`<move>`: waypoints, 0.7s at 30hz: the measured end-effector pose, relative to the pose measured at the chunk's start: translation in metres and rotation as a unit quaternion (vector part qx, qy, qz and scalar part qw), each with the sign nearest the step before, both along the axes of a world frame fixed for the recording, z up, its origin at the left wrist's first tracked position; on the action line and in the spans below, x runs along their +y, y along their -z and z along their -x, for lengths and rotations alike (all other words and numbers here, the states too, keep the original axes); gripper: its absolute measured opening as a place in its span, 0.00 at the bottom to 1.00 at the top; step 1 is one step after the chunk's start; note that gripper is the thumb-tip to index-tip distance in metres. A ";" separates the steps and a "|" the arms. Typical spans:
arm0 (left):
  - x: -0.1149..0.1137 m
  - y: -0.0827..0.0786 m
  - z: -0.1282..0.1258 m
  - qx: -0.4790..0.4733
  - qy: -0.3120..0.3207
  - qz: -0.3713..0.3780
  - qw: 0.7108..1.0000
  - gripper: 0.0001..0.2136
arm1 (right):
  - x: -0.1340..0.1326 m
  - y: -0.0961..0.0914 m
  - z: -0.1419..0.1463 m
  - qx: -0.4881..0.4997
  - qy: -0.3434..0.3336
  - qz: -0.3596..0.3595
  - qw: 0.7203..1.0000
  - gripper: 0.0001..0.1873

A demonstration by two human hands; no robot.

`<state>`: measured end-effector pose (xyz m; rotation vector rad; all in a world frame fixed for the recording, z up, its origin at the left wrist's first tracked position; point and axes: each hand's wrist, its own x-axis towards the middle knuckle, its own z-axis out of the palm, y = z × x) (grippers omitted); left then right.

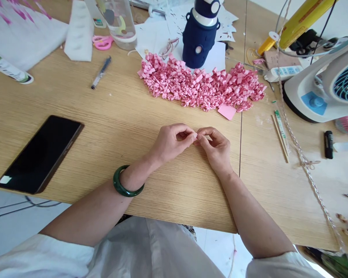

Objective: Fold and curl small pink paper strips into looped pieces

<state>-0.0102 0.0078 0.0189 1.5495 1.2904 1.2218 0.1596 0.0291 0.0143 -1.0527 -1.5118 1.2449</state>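
My left hand [174,142] and my right hand [216,146] meet above the wooden table [104,150], fingertips pinched together and touching. Whatever sits between the fingertips is too small or too hidden to make out. A green bangle [120,185] circles my left wrist. Just beyond both hands lies a long heap of small pink looped paper strips [197,87]. At the heap's near right edge rests a flat pink paper square [227,112].
A dark blue bottle [200,38] stands behind the heap. To the left lie a phone [40,152], a pen [101,72] and pink scissors [102,42]. On the right are a fan [316,88], thin sticks [280,138], a black marker [328,144] and a twisted cord [303,158].
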 end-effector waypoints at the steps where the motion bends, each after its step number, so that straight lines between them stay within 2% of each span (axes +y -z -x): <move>1: 0.000 0.000 0.000 -0.015 0.007 0.017 1.000 0.10 | 0.000 0.000 0.000 0.005 0.002 -0.006 1.000 0.07; 6: 0.000 0.003 -0.003 -0.013 0.030 0.030 0.999 0.10 | 0.000 -0.001 0.000 0.009 0.010 -0.034 0.999 0.05; 11: 0.000 0.004 -0.003 0.006 0.026 0.028 0.999 0.13 | -0.001 0.000 0.001 0.003 0.016 -0.027 1.000 0.05; 17: -0.001 0.002 -0.004 -0.047 0.002 0.049 0.998 0.11 | 0.000 0.001 0.000 0.018 0.021 -0.019 0.999 0.06; 21: 0.000 0.000 -0.006 -0.103 0.010 0.083 0.991 0.11 | 0.000 0.000 0.000 0.001 0.029 -0.026 0.999 0.07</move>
